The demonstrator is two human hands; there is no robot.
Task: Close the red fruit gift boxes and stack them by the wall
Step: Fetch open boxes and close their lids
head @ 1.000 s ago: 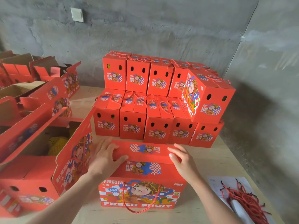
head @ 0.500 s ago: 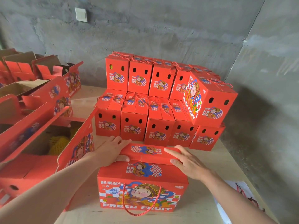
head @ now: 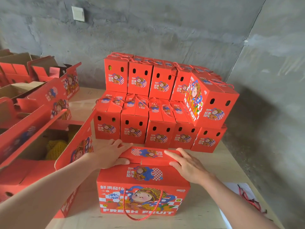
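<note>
A red fruit gift box (head: 142, 200) with a rope handle stands on the wooden table (head: 214, 164) right in front of me. Its far top flap (head: 148, 156) sits slightly raised above the near flap. My left hand (head: 110, 152) lies over the flap's left end, fingers straight on top and thumb against its front edge. My right hand (head: 186, 162) presses the right end the same way. Behind it, closed red boxes (head: 161, 113) are stacked in two tiers against the grey wall.
To my left stand several open red boxes (head: 74, 146), flaps up, one showing yellow net-wrapped fruit (head: 56, 147). Red cords (head: 247, 199) lie on white paper at the table's right edge. A white switch plate (head: 78, 13) is on the wall.
Both hands slid farther out onto the far flap's ends. My left thumb came round to the flap's front edge. The box has not moved.
</note>
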